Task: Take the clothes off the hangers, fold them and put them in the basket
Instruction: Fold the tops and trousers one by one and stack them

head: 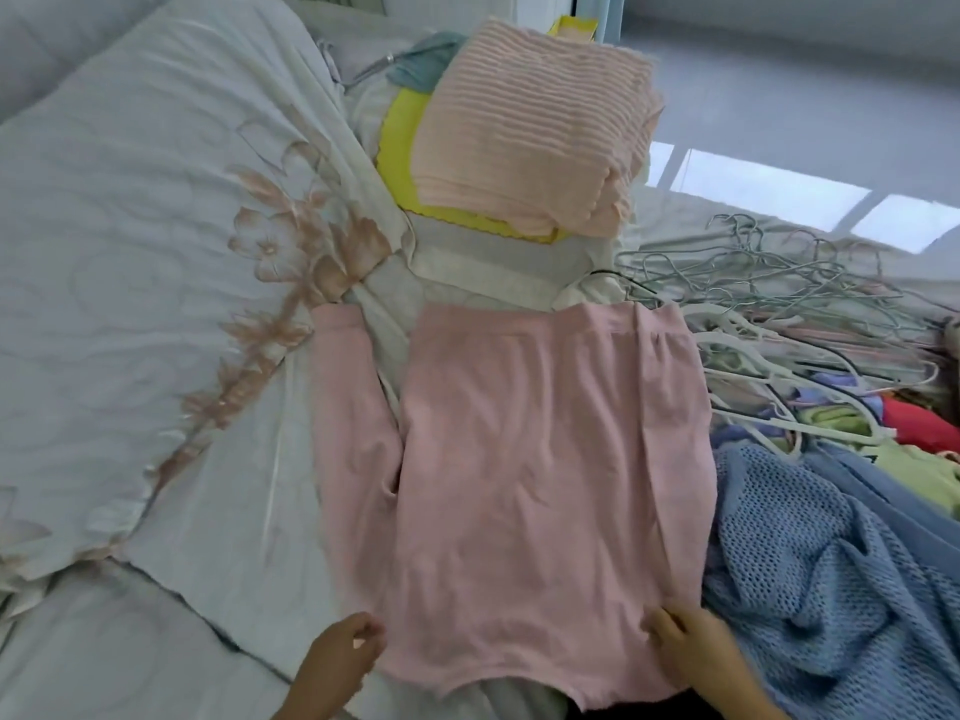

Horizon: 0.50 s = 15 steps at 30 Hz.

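The pink top [545, 459] in the centre is smooth, matt cloth. Above it, the folded peach sweater [535, 132] is a ribbed knit. At lower right, the blue knit [810, 553] is open mesh. The hangers [753, 304] at right look like thin wire and white plastic. The quilt [156, 226] at left shines slightly.

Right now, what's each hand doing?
Left hand: curled at the pink top's corner; grip cannot be told.
Right hand: pinching the pink top's hem.
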### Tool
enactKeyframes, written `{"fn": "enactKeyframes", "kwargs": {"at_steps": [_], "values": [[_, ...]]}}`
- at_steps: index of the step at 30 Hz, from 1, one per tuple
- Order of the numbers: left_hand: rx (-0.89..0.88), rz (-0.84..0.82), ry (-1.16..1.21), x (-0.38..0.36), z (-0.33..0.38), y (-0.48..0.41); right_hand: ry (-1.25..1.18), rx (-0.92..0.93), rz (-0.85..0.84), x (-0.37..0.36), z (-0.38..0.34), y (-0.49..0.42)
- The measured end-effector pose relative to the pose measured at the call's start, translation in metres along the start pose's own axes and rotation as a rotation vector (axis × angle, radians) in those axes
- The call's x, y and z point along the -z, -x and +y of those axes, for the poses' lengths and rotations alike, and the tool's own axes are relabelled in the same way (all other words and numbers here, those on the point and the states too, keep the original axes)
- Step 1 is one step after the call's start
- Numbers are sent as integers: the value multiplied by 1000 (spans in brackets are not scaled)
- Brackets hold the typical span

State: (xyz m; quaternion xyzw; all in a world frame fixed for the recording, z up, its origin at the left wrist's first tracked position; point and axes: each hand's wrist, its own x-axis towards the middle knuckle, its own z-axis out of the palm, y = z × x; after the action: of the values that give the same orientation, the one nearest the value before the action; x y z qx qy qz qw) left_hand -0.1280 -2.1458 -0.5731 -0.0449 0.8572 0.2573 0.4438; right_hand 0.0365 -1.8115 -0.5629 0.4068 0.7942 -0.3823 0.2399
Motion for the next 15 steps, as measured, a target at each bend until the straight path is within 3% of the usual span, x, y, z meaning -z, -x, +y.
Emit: {"fn": "enactKeyframes", "kwargs": {"at_steps": [3, 6, 10, 12, 13, 15], "values": [[-188, 95, -151, -14, 21, -25, -62, 175, 126, 1, -26, -31], [-341, 86, -338, -27, 36, -48, 47, 300, 108, -7, -42, -63], [-284, -73, -578, -37, 38, -67, 204, 188, 61, -20, -27, -95], [-284, -90, -375, -34, 31, -72, 229, 116, 58, -23, -13, -102], [-284, 16, -181, -29, 30, -73, 245, 111, 86, -25, -10, -103], [-218, 384, 88, -11, 24, -88, 231, 143, 185, -31, -14, -105]]}}
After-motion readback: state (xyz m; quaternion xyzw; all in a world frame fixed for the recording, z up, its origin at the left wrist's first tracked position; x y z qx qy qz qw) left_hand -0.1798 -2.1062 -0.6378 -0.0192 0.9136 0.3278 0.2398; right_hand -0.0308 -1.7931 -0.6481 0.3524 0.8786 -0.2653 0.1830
